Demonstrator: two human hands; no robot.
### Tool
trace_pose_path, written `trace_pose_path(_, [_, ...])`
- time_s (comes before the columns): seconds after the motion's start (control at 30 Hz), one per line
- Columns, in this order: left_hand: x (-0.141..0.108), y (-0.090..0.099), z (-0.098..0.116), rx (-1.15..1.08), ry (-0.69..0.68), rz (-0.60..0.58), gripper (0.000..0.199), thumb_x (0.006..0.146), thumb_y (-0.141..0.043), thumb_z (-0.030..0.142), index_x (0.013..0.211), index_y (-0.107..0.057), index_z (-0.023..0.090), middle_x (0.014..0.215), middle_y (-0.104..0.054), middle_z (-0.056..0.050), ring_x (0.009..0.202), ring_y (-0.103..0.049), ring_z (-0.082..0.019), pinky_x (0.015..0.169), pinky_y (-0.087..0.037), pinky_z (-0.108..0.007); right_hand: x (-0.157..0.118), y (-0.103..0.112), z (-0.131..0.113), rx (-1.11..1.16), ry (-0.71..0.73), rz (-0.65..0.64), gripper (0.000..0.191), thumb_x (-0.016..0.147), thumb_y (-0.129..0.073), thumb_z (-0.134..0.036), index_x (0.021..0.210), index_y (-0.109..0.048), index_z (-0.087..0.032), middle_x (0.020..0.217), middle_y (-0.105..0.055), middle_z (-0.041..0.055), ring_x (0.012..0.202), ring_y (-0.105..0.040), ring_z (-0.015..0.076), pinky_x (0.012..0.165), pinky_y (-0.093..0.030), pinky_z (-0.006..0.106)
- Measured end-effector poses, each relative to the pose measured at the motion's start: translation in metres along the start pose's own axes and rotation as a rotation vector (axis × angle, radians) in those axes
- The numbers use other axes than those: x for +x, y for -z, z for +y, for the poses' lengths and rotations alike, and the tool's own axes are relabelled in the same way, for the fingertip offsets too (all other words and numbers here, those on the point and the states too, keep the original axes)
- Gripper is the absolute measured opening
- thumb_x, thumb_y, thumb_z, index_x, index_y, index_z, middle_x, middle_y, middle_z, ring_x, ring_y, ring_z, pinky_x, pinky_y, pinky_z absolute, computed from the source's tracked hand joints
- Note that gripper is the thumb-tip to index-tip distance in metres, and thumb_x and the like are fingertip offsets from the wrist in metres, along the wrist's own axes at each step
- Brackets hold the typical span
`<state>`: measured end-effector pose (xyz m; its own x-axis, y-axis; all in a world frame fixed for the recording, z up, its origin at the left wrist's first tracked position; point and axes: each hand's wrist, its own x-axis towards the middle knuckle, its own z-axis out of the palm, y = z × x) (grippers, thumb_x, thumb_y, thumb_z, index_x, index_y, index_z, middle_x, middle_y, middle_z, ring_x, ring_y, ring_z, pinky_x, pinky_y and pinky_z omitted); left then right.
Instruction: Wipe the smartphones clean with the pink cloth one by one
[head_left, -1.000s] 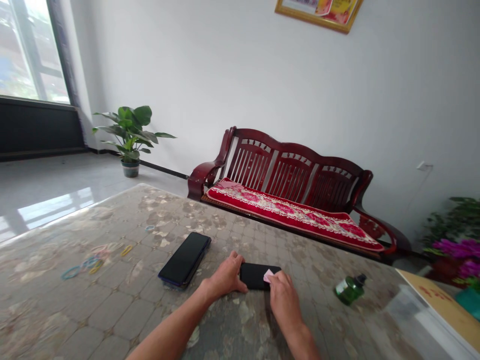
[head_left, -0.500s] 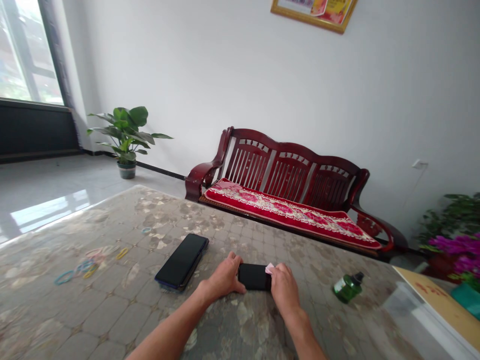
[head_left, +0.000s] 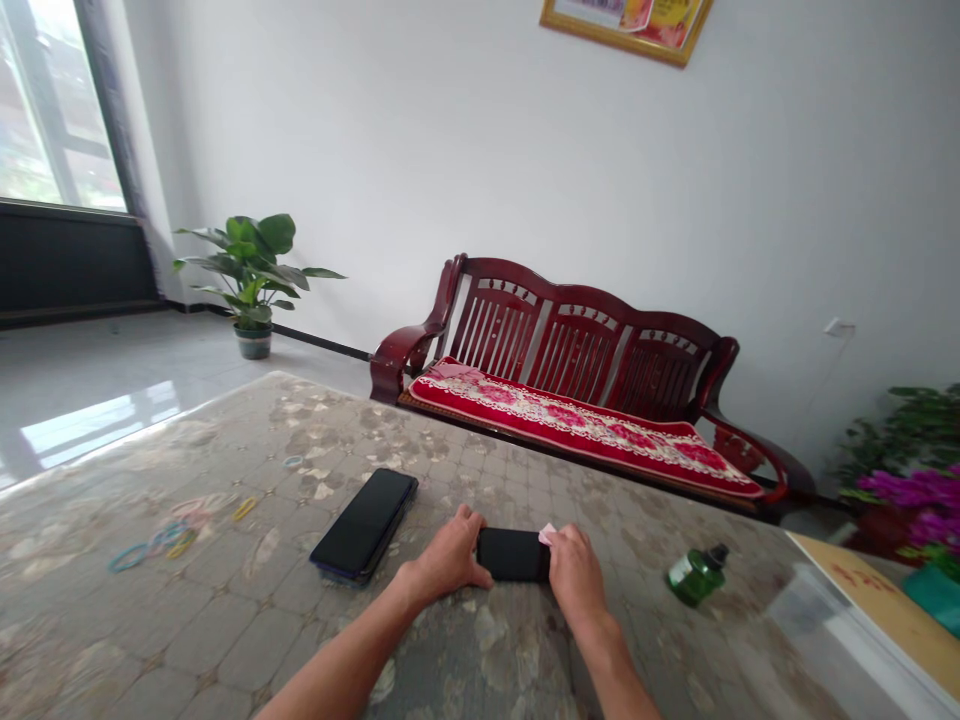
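Observation:
A black phone [head_left: 511, 555] lies sideways on the patterned tablecloth [head_left: 247, 640], screen up. My left hand [head_left: 452, 552] grips its left end between thumb and fingers. At the phone's right end, my right hand [head_left: 576, 570] is closed on a small pale pink cloth [head_left: 548, 535], which shows above the fingers and touches the phone's upper right corner. To the left of my left hand, a larger dark phone [head_left: 364, 524] rests at a slant on something thin and blue-edged.
Several coloured bands [head_left: 169, 538] lie at the left. A green bottle [head_left: 696, 575] with a black top is right of my right hand, near a box [head_left: 877, 600] at the right edge. Beyond the table are a red wooden bench [head_left: 577, 345] and a potted plant [head_left: 253, 340].
My right hand has moved slightly to the right with the pink cloth, showing a little more of the phone's right end. My left hand and the phone have stayed in place.

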<state>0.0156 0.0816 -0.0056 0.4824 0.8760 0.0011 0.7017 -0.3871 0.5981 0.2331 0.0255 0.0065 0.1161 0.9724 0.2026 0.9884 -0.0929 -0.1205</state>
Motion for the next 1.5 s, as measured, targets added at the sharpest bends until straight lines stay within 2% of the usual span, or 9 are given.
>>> trace_pose_path(0.2, [-0.001, -0.001, 0.0, 0.015, 0.008, 0.003, 0.062, 0.052, -0.091, 0.029, 0.103, -0.059, 0.017, 0.107, -0.054, -0.005, 0.086, -0.06, -0.021, 0.076, -0.048, -0.028, -0.025, -0.006, -0.021, 0.106, 0.174, 0.018, 0.039, 0.097, -0.037, -0.013, 0.103, -0.074, -0.025, 0.097, -0.066, 0.0064, 0.095, -0.059, 0.02, 0.083, -0.04, 0.024])
trace_pose_path(0.4, [-0.001, 0.001, 0.001, 0.038, -0.005, 0.006, 0.057, 0.055, -0.09, 0.03, 0.102, -0.061, 0.015, 0.104, -0.055, -0.006, 0.086, -0.06, -0.022, 0.075, -0.047, -0.028, -0.026, -0.005, 0.007, 0.105, 0.08, 0.106, 0.036, 0.096, -0.041, -0.013, 0.098, -0.075, -0.023, 0.089, -0.066, 0.0071, 0.09, -0.061, 0.0207, 0.08, -0.041, 0.025])
trace_pose_path(0.47, [-0.002, 0.002, 0.003, 0.039, -0.004, 0.002, 0.057, 0.055, -0.09, 0.03, 0.102, -0.061, 0.015, 0.104, -0.055, -0.006, 0.087, -0.06, -0.022, 0.075, -0.047, -0.028, -0.027, -0.006, 0.007, 0.092, 0.069, 0.114, 0.036, 0.095, -0.041, -0.013, 0.098, -0.075, -0.023, 0.089, -0.066, 0.0073, 0.089, -0.061, 0.021, 0.08, -0.041, 0.026])
trace_pose_path(0.73, [-0.003, 0.003, 0.004, 0.019, -0.008, 0.004, 0.06, 0.055, -0.09, 0.03, 0.105, -0.06, 0.015, 0.105, -0.054, -0.005, 0.085, -0.061, -0.021, 0.075, -0.048, -0.027, -0.045, -0.01, -0.034, 0.094, 0.206, 0.091, 0.037, 0.097, -0.038, -0.013, 0.097, -0.073, -0.026, 0.093, -0.066, 0.0056, 0.09, -0.059, 0.0201, 0.079, -0.042, 0.026])
trace_pose_path(1.0, [-0.004, 0.003, 0.006, 0.073, 0.007, -0.005, 0.056, 0.058, -0.089, 0.03, 0.104, -0.061, 0.016, 0.106, -0.055, -0.006, 0.089, -0.062, -0.023, 0.079, -0.048, -0.029, -0.033, -0.006, 0.01, 0.056, 0.066, 0.114, 0.037, 0.097, -0.038, -0.013, 0.099, -0.074, -0.021, 0.089, -0.065, 0.0075, 0.089, -0.061, 0.0211, 0.081, -0.042, 0.027])
trace_pose_path(1.1, [-0.004, 0.003, 0.007, 0.078, 0.002, 0.0, 0.056, 0.058, -0.089, 0.031, 0.104, -0.061, 0.016, 0.107, -0.055, -0.007, 0.089, -0.062, -0.023, 0.079, -0.048, -0.03, -0.03, -0.005, 0.001, 0.064, 0.07, 0.094, 0.038, 0.097, -0.038, -0.011, 0.099, -0.074, -0.021, 0.091, -0.066, 0.0073, 0.09, -0.061, 0.0206, 0.081, -0.042, 0.026])
trace_pose_path(1.33, [-0.005, 0.004, 0.008, 0.076, 0.005, -0.006, 0.056, 0.059, -0.087, 0.03, 0.106, -0.06, 0.017, 0.109, -0.056, -0.007, 0.09, -0.063, -0.023, 0.079, -0.048, -0.028, -0.025, -0.011, -0.056, 0.138, 0.247, 0.057, 0.031, 0.095, -0.045, -0.012, 0.097, -0.073, -0.025, 0.097, -0.066, 0.0042, 0.095, -0.058, 0.0197, 0.084, -0.041, 0.025])
trace_pose_path(1.4, [-0.006, 0.006, 0.009, 0.082, 0.004, -0.003, 0.054, 0.059, -0.087, 0.031, 0.105, -0.061, 0.017, 0.109, -0.057, -0.006, 0.091, -0.063, -0.023, 0.079, -0.048, -0.028, -0.019, -0.012, -0.056, 0.149, 0.268, 0.057, 0.029, 0.095, -0.047, -0.013, 0.097, -0.072, -0.025, 0.096, -0.066, 0.0037, 0.095, -0.058, 0.0188, 0.084, -0.041, 0.024])
trace_pose_path(1.5, [-0.006, 0.006, 0.01, 0.094, 0.01, -0.006, 0.055, 0.059, -0.087, 0.031, 0.106, -0.062, 0.017, 0.108, -0.057, -0.007, 0.091, -0.063, -0.023, 0.08, -0.048, -0.029, -0.006, -0.011, -0.037, 0.113, 0.212, 0.079, 0.031, 0.096, -0.045, -0.013, 0.099, -0.073, -0.025, 0.095, -0.066, 0.0041, 0.094, -0.058, 0.0179, 0.083, -0.041, 0.023])
